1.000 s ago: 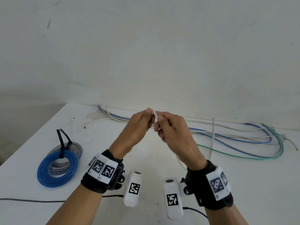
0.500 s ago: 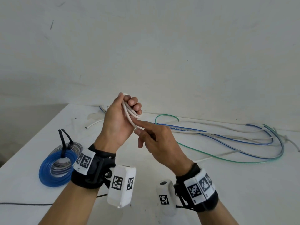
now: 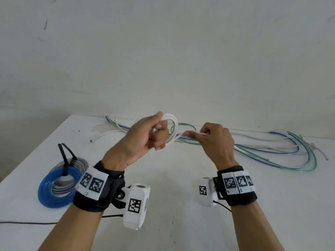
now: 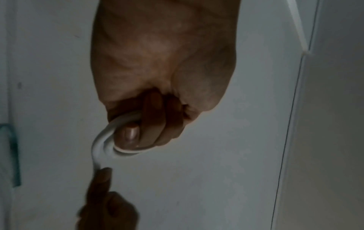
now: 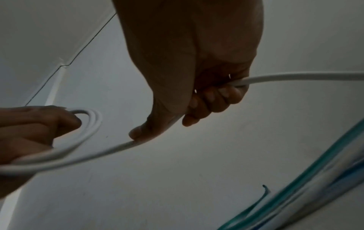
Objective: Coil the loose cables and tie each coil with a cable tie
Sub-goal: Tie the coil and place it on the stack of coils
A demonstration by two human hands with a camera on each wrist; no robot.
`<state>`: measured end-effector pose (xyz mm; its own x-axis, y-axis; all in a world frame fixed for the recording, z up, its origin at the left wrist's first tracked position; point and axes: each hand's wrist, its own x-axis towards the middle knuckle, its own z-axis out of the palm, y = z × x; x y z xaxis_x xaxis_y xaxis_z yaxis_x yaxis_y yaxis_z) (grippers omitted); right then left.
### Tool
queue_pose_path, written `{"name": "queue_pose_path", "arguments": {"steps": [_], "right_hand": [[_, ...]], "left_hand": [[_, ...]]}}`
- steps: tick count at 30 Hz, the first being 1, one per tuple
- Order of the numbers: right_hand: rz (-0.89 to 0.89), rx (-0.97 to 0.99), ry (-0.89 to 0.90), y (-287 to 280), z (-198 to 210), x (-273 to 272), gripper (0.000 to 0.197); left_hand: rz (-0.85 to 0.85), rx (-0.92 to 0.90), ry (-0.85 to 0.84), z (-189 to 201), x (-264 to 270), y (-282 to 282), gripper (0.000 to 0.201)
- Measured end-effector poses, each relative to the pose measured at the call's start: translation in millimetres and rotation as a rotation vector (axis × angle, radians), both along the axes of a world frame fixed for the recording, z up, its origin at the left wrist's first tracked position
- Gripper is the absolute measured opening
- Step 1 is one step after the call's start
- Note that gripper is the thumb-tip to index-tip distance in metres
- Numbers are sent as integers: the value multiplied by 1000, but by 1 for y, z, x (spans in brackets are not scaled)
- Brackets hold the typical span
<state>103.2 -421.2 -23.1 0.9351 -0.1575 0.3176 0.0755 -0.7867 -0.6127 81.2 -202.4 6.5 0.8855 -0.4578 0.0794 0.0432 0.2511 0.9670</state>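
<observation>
My left hand [image 3: 155, 132] [image 4: 138, 130] is raised above the table and grips a small coil of white cable [image 3: 172, 124] [image 4: 102, 143] of a few loops. From that coil the white cable [image 5: 118, 147] runs right into my right hand [image 3: 204, 135] [image 5: 197, 112], whose curled fingers hold it, the forefinger lying along it. Past the right hand the cable drops to the table. Loose blue, green and white cables [image 3: 272, 151] lie in long curves along the table's far side.
A tied blue coil [image 3: 54, 187] and a grey coil [image 3: 79, 163] behind it, each with a black cable tie [image 3: 65, 160], lie at the left on the white table [image 3: 172, 178]. A thin black cord [image 3: 27, 223] runs along the near left edge. A wall stands behind.
The left hand has lowered a little with its white loops. The right hand slid right along the white cable, away from the left hand, drawing out a length between them.
</observation>
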Motion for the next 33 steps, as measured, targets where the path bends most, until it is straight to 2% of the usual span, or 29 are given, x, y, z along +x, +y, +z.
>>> {"name": "queue_pose_path", "arguments": {"steps": [2, 5, 8, 10, 13, 15, 17, 19, 21, 25, 29, 33], "right_hand": [[-26, 22, -8, -1, 3, -1, 72], [15, 180, -51, 4, 8, -3, 53], [165, 320, -110, 16, 15, -9, 43], [264, 362, -108, 30, 17, -17, 39], [415, 350, -95, 56, 16, -32, 24], [491, 356, -93, 70, 12, -40, 30], [569, 346, -80, 82, 7, -47, 33], [611, 344, -87, 91, 1, -50, 35], [619, 371, -87, 97, -4, -52, 33], [607, 383, -69, 93, -6, -43, 14], [544, 343, -55, 75, -10, -26, 22], [579, 263, 82, 62, -14, -19, 22]], "left_hand": [[1, 214, -102, -3, -5, -13, 41], [45, 457, -209, -9, -11, -27, 43], [158, 596, -277, -12, -13, -27, 46], [275, 604, -304, -15, -11, -25, 46], [426, 474, -324, -22, -6, -22, 44], [466, 322, -266, -23, -1, -21, 48], [545, 69, -39, -19, 9, -16, 52], [582, -211, 141, -9, 16, -6, 44], [596, -323, 132, -3, 20, 7, 41], [580, -497, 102, 3, 18, 33, 37], [510, -609, 92, 3, 17, 30, 35], [402, -665, 60, 3, 17, 24, 37]]}}
